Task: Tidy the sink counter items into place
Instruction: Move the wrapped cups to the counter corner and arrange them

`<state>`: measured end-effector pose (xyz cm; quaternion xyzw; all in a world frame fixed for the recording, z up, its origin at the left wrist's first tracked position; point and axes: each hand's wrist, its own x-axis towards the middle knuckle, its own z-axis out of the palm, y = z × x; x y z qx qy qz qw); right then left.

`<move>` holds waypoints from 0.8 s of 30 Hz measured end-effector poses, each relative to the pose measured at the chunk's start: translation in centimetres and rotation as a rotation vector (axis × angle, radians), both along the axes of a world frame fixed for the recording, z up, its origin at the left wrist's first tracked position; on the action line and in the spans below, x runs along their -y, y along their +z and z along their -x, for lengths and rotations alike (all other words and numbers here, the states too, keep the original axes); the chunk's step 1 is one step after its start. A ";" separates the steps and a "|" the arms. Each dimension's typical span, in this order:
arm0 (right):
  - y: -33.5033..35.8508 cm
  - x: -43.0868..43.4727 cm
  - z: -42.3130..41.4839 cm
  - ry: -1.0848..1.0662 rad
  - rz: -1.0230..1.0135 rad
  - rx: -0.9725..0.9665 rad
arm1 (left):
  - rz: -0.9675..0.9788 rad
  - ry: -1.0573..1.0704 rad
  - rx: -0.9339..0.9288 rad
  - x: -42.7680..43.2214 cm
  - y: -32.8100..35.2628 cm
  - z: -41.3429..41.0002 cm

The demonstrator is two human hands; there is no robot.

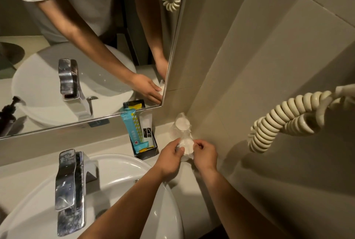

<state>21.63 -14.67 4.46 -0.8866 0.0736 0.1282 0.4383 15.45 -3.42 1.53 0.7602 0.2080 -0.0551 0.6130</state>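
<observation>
Both hands, left hand and right hand, pinch wrapped cup at frame centre, at bench corner by wall. Judged light, crushable, film slippery; grip its sides gently.

Chrome on the faucet: I read it as mirror-bright metal, speckled with dull water spots. The basin looks like glossy white ceramic, and the counter behind it is smooth and matt. Clear crinkled plastic film wraps the front cup and the back cup. The sachets are shiny printed packets in a matt black box. Wall tiles look satin-smooth; the coiled cord is glossy cream plastic.
</observation>
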 end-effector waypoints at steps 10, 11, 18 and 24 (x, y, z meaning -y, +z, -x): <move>0.1 0.2 -0.2 0.072 0.114 0.023 | -0.139 -0.220 0.012 -0.9 0.3 -0.4; 0.0 0.2 -0.2 0.078 0.119 0.025 | -0.165 -0.228 0.005 -1.0 0.3 -0.4; -0.1 0.2 -0.3 0.105 0.137 0.042 | -0.247 -0.205 -0.008 -0.9 0.1 -0.9; -0.1 0.2 -0.3 0.093 0.134 0.033 | -0.245 -0.205 -0.005 -0.8 -0.2 -0.9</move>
